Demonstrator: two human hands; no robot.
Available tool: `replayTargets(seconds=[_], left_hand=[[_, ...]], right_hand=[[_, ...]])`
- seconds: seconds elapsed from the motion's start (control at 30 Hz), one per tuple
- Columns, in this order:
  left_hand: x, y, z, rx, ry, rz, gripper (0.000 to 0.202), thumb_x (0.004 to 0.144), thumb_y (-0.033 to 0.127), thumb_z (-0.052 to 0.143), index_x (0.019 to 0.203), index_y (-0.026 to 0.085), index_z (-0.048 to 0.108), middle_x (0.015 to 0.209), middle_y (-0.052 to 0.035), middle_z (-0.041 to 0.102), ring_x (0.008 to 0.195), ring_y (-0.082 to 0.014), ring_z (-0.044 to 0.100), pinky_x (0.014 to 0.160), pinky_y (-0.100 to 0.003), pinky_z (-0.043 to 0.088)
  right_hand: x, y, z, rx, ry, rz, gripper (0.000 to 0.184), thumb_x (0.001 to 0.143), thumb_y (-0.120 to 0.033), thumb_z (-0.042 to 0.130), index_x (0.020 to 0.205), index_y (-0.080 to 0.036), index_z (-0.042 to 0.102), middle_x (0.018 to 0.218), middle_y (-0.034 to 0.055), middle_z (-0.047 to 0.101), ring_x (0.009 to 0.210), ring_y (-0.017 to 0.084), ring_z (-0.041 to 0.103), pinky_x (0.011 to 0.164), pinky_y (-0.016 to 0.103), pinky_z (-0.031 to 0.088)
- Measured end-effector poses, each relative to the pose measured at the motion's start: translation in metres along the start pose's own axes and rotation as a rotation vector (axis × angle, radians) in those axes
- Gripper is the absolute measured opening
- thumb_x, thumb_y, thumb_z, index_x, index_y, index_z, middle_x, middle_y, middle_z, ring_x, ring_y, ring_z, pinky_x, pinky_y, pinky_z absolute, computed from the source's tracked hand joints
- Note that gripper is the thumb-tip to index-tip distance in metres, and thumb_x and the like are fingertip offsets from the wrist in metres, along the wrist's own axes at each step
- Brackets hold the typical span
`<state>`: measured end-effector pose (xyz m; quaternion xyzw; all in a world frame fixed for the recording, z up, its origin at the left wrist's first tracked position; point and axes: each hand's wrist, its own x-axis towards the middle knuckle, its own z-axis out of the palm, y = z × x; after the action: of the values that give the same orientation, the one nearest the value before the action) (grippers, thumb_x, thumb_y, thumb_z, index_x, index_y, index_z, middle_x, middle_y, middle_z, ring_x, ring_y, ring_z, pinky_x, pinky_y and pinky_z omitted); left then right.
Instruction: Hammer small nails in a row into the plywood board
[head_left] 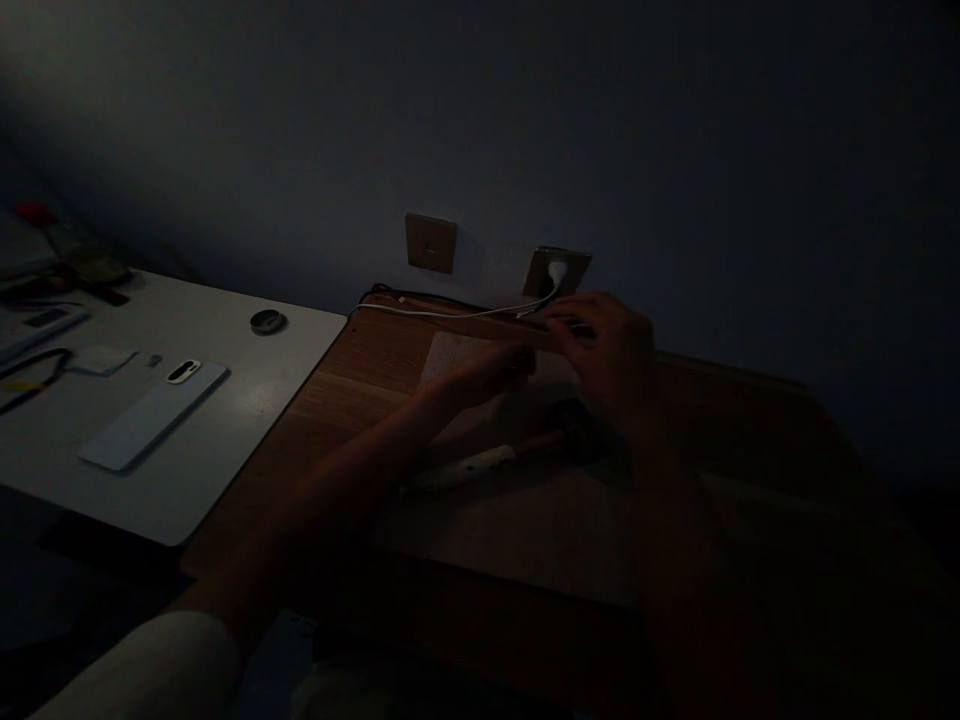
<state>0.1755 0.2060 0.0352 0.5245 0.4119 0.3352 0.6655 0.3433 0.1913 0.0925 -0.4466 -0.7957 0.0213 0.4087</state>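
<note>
The scene is very dark. My left hand point(491, 372) reaches over a wooden desk point(352, 385), fingers curled together near a pale sheet point(525, 520). My right hand point(604, 350) is at the desk's far edge, fingers pinched on a thin object near the white cable point(450, 313). That cable runs to a white plug point(557, 270) in a wall socket point(556, 272). A long pale tool with a dark head point(495, 460) lies on the sheet below both hands.
A white table point(187, 470) at left holds a white phone point(154, 413), a round dark disc point(268, 321), a small white pad point(101, 359) and dark cords. A second wall plate point(430, 242) sits left of the socket.
</note>
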Motion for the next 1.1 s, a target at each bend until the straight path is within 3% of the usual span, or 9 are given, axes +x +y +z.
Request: replayTargets(seconds=[0.17, 0.27, 0.37, 0.67, 0.8, 0.93, 1.1], left_hand=[[-0.01, 0.008, -0.01, 1.04, -0.189, 0.164, 0.016, 0.093, 0.022, 0.064, 0.079, 0.016, 0.065, 0.074, -0.0006, 0.065, 0.066, -0.0134, 0.053, 0.064, -0.027, 0.035], [-0.017, 0.014, -0.012, 1.338, -0.29, 0.181, 0.013, 0.093, 0.018, 0.063, 0.101, 0.014, 0.073, 0.093, -0.0069, 0.076, 0.078, -0.0178, 0.064, 0.067, -0.028, 0.04], [-0.024, 0.019, -0.008, 1.412, -0.36, 0.22, 0.021, 0.093, 0.012, 0.06, 0.109, 0.014, 0.074, 0.104, -0.0099, 0.078, 0.088, -0.0194, 0.07, 0.071, -0.027, 0.045], [-0.024, 0.021, 0.0, 1.463, -0.37, 0.363, 0.023, 0.096, 0.008, 0.054, 0.099, 0.013, 0.077, 0.101, -0.0107, 0.079, 0.087, -0.0189, 0.071, 0.074, -0.028, 0.047], [-0.026, 0.021, -0.002, 1.429, -0.375, 0.347, 0.022, 0.092, 0.006, 0.057, 0.095, 0.015, 0.078, 0.098, -0.0085, 0.08, 0.086, -0.018, 0.071, 0.073, -0.027, 0.047], [-0.028, 0.022, -0.002, 1.413, -0.38, 0.28, 0.022, 0.092, 0.007, 0.059, 0.098, 0.016, 0.078, 0.098, -0.0076, 0.08, 0.084, -0.0174, 0.071, 0.07, -0.027, 0.046], [-0.029, 0.021, 0.0, 1.384, -0.42, 0.237, 0.021, 0.09, 0.008, 0.059, 0.096, 0.016, 0.077, 0.1, -0.0074, 0.08, 0.084, -0.0183, 0.07, 0.068, -0.027, 0.045]], right_hand=[[0.001, -0.001, -0.012, -0.023, 0.035, 0.021, 0.015, 0.094, -0.019, 0.069, 0.102, -0.022, 0.081, 0.114, 0.0101, 0.077, 0.091, 0.022, 0.076, 0.084, 0.041, 0.067], [0.001, -0.001, -0.012, -0.032, 0.028, 0.031, 0.015, 0.095, -0.02, 0.068, 0.103, -0.021, 0.08, 0.114, 0.0096, 0.076, 0.086, 0.021, 0.075, 0.081, 0.04, 0.067], [0.0, 0.0, -0.011, -0.03, 0.008, 0.026, 0.015, 0.095, -0.021, 0.068, 0.104, -0.022, 0.08, 0.114, 0.0098, 0.076, 0.085, 0.021, 0.075, 0.079, 0.039, 0.067], [0.0, 0.003, -0.013, -0.024, -0.063, 0.04, 0.02, 0.094, -0.023, 0.069, 0.111, -0.019, 0.08, 0.116, 0.0117, 0.076, 0.085, 0.022, 0.076, 0.079, 0.04, 0.065], [-0.01, 0.006, -0.02, -0.023, -0.267, 0.108, 0.031, 0.095, -0.03, 0.071, 0.124, -0.022, 0.077, 0.117, 0.0115, 0.078, 0.095, 0.027, 0.077, 0.088, 0.046, 0.064], [-0.043, 0.011, -0.032, -0.091, -0.561, 0.095, 0.045, 0.097, -0.043, 0.068, 0.137, -0.025, 0.071, 0.136, 0.0139, 0.073, 0.123, 0.035, 0.071, 0.105, 0.055, 0.059], [-0.085, 0.018, -0.042, -0.14, -0.62, 0.053, 0.059, 0.091, -0.035, 0.071, 0.149, -0.03, 0.062, 0.156, 0.014, 0.055, 0.137, 0.036, 0.063, 0.111, 0.056, 0.056]])
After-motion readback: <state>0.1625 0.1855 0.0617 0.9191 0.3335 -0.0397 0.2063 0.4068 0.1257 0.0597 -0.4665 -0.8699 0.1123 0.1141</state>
